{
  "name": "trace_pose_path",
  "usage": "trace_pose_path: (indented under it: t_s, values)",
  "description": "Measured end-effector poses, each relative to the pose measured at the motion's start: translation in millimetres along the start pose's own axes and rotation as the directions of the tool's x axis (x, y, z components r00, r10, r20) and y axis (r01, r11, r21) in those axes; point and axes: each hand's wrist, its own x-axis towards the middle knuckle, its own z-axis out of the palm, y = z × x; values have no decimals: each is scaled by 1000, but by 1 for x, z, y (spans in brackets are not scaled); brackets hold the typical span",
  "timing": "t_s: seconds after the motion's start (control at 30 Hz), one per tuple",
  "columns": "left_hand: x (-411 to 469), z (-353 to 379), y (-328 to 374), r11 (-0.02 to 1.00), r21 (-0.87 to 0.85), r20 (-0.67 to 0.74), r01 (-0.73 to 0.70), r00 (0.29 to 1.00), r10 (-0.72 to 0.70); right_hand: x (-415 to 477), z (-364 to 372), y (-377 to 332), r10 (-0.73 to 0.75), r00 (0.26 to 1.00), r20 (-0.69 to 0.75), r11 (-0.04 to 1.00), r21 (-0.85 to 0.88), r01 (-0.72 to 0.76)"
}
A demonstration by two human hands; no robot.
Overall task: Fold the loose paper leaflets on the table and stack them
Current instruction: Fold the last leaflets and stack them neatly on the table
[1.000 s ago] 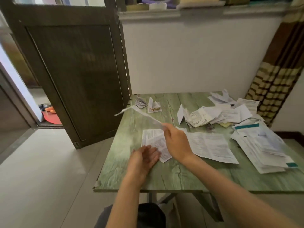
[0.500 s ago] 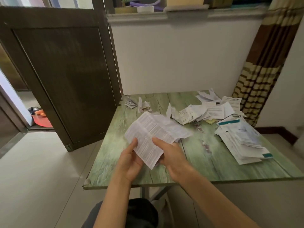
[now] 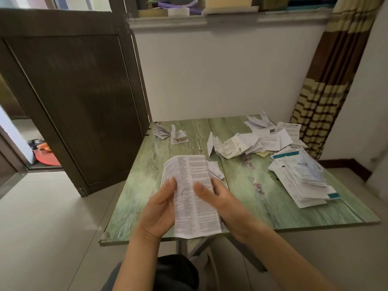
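Holding a leaflet (image 3: 193, 192) at frame centre, the left hand (image 3: 159, 208) and right hand (image 3: 218, 198) each pinch one long edge, above the table (image 3: 273, 206) front.

Home: curtain (image 3: 327, 80), door (image 3: 69, 97), tiled floor (image 3: 42, 238).

A leaflet (image 3: 193, 194) was held above the near left part of the worktop (image 3: 247, 208), with the left hand (image 3: 159, 208) at its left edge and the right hand (image 3: 220, 200) at its right. Small folded leaflets (image 3: 171, 134) lay at the far left corner. A loose heap (image 3: 260, 139) sprawled along the far right. A stack of larger sheets (image 3: 302, 179) lay nearer, by the right edge. A door (image 3: 73, 101) stood left of the worktop, and a curtain (image 3: 327, 80) hung behind its right corner.
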Motion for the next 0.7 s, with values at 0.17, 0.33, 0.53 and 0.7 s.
trace_pose_path:
  t_s: [0.17,0.33,0.53,0.7]
  values:
    - [0,13,1,990,120,74,-71,995,62,6,-3,3,40,997,-63,994,103,-34]
    - [2,16,5,863,464,-209,-198,923,324,8,-18,5,-27,975,-221,999,30,34]
    - [0,28,1,837,541,-127,-78,977,173,11,-27,4,-31,986,-163,990,130,53]
    - [3,37,-16,823,564,-184,-74,960,213,15,-19,12,-24,989,-149,987,156,48]
